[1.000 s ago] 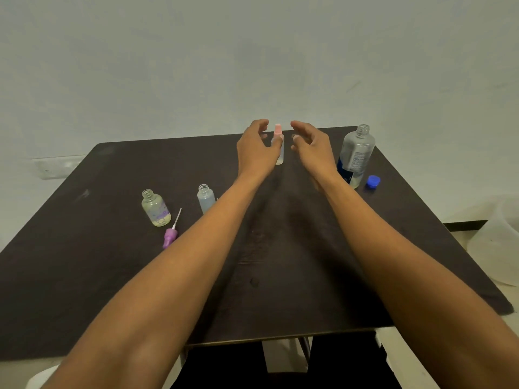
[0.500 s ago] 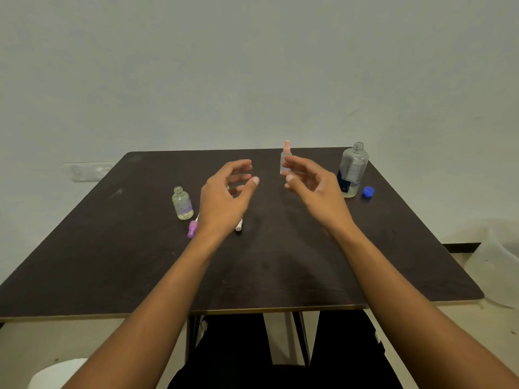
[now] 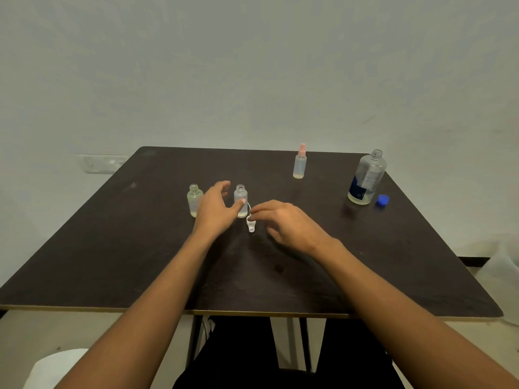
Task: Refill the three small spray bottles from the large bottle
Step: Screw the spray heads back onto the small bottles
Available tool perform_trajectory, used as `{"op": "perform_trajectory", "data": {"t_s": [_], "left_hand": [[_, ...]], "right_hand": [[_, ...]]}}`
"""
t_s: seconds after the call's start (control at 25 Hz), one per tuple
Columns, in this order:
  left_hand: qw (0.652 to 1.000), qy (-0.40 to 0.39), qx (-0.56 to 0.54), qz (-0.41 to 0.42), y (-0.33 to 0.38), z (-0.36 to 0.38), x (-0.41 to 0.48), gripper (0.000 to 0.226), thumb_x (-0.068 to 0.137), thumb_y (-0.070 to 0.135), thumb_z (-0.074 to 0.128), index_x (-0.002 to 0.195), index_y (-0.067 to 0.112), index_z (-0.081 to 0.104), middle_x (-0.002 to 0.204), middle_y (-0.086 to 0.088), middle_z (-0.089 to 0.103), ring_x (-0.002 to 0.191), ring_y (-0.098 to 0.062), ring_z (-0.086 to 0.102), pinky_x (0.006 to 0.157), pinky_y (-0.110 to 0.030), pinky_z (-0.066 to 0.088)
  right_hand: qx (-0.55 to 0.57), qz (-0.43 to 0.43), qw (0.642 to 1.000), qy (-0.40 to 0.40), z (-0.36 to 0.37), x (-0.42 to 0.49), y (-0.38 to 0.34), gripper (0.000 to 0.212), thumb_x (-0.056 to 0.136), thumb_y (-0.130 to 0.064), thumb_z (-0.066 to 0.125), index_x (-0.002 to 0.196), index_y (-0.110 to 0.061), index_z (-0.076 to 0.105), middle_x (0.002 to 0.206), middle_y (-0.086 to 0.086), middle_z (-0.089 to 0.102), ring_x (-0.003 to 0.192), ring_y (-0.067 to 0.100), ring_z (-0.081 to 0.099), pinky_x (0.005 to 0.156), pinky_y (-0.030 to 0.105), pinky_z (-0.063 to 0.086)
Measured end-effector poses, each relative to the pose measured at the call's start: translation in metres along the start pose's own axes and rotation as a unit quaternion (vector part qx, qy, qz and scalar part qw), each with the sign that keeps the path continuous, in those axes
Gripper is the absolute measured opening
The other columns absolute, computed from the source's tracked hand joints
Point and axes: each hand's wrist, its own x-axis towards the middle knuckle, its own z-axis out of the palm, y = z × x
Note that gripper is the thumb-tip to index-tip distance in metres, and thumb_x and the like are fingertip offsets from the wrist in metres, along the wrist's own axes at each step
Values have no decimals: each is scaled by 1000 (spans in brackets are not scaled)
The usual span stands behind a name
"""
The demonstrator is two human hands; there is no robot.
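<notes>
The large clear bottle [image 3: 366,178] stands uncapped at the table's far right, its blue cap [image 3: 382,199] beside it. A small spray bottle with a pink top [image 3: 300,162] stands at the back. Two small bottles stand without tops left of centre: a yellowish one [image 3: 194,199] and a bluish one [image 3: 241,199]. A white spray head [image 3: 250,223] lies just in front of the bluish bottle. My left hand [image 3: 216,209] is spread beside the bluish bottle, thumb tip in front of it. My right hand [image 3: 289,223] hovers with its fingertips at the white spray head.
The dark table [image 3: 280,276] stands against a pale wall with a socket plate [image 3: 102,163] at the left. A white plastic container [image 3: 505,265] sits on the floor at the right, and a white object [image 3: 53,366] shows at the lower left.
Both hands have come back from the pink-topped bottle and moved left and down to the bluish bottle and the white spray head. The view has shifted too.
</notes>
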Motion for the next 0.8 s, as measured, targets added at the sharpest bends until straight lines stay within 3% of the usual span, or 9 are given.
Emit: {"op": "perform_trajectory", "data": {"t_s": [0.16, 0.4, 0.52, 0.6, 0.8], "left_hand": [[1000, -12, -4, -6, -5, 8, 10, 64, 88, 29, 84, 143, 12, 58, 133, -2, 69, 122, -15, 66, 105, -38, 55], [1000, -5, -9, -3, -4, 11, 12, 45, 89, 28, 83, 128, 11, 69, 114, 1, 76, 99, -6, 70, 78, -9, 50], [999, 5, -30, 10, -5, 9, 9, 40, 88, 27, 84, 123, 12, 72, 109, 2, 78, 99, -7, 72, 84, -16, 57], [999, 13, -39, 19, -3, 7, 5, 38, 88, 27, 84, 121, 13, 73, 107, 3, 78, 98, -6, 73, 89, -21, 59], [996, -4, -42, 75, 24, 6, -19, 39, 89, 37, 82, 124, 22, 73, 109, 13, 76, 101, 5, 69, 89, -16, 56]], "right_hand": [[-14, -50, 998, -44, 15, 16, -1, 45, 96, -3, 62, 136, -21, 69, 144, -1, 63, 134, 19, 55, 103, 40, 54], [-11, -64, 998, -19, 24, 20, 7, 36, 97, -5, 63, 131, -17, 72, 136, 2, 68, 126, 20, 61, 102, 40, 55], [33, -38, 998, 48, 10, 12, 10, 36, 95, -4, 68, 128, -17, 74, 129, -1, 72, 119, 18, 65, 101, 36, 55], [85, 8, 989, 123, -9, 3, 12, 35, 94, -6, 73, 127, -18, 75, 124, -3, 74, 114, 11, 68, 103, 26, 54], [220, 108, 930, 272, -76, -16, 2, 34, 94, -23, 80, 127, -20, 74, 113, -11, 76, 101, 1, 73, 92, 16, 57]]}}
